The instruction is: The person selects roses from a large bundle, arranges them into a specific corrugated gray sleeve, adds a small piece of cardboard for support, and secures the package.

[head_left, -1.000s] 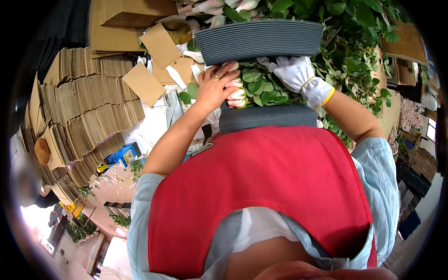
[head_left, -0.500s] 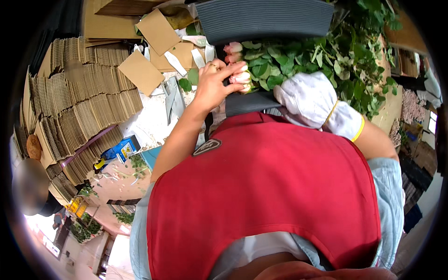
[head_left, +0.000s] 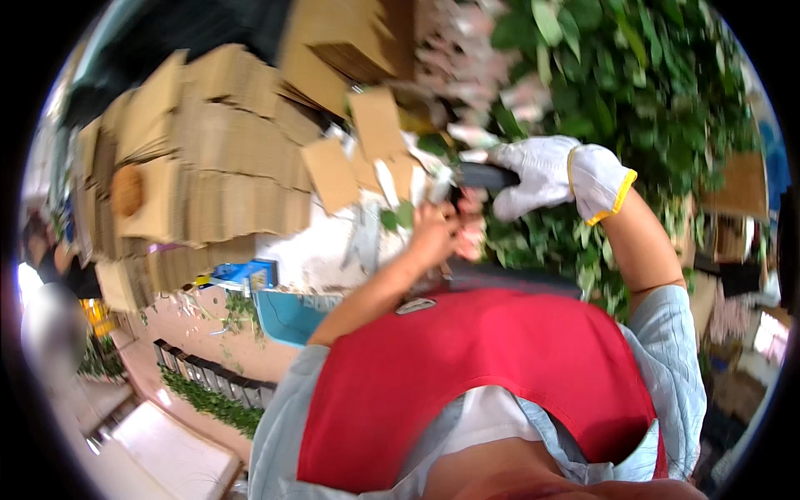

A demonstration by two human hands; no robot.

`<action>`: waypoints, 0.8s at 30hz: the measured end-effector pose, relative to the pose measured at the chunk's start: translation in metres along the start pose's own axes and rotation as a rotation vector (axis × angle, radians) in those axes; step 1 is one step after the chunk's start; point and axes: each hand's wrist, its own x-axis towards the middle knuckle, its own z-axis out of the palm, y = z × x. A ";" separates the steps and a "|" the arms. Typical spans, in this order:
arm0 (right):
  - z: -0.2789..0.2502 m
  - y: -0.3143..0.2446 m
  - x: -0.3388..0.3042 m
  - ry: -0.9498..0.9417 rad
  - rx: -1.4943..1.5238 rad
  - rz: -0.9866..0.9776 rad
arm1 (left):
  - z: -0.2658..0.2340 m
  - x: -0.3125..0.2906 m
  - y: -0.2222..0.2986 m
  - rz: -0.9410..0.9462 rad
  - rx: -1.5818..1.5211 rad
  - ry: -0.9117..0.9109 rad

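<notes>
My bare left hand [head_left: 435, 233] rests against the heads of pink roses [head_left: 472, 225] lying in a row. Its bent fingers touch the blooms but are smeared by motion, so their grip is unclear. My right hand [head_left: 533, 177], in a white glove with a yellow cuff edge, is closed round the end of a dark ridged panel [head_left: 486, 175] above the roses. That panel shows between thumb and fingers. Green leaves [head_left: 533, 254] of the roses spread right, under the gloved hand. Another dark strip [head_left: 517, 279] lies between the roses and my red apron.
Stacks of cardboard sheets [head_left: 225, 150] fill the left. Loose cardboard pieces [head_left: 331, 175] and white strips [head_left: 386, 183] lie beside my left hand. More pink roses [head_left: 467, 62] and a big heap of leafy stems [head_left: 650, 92] stand behind. A blue bin [head_left: 283, 317] sits below the table.
My view has swung, showing more at the back. The gloved right hand has left the near dark strip and gone to the far ridged panel. My left hand stays at the rose heads.
</notes>
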 end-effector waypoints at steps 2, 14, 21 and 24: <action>-0.032 -0.027 0.029 0.365 0.129 -0.223 | 0.016 -0.006 -0.007 0.038 0.003 0.053; -0.233 -0.175 0.207 0.920 -0.602 -0.114 | 0.014 -0.001 -0.010 0.021 0.052 -0.052; -0.121 -0.073 -0.042 0.722 0.325 -0.479 | -0.081 0.014 0.012 0.242 -0.543 -0.188; -0.032 -0.064 -0.135 0.485 0.293 -0.268 | -0.133 -0.002 0.029 -0.093 -1.321 -0.360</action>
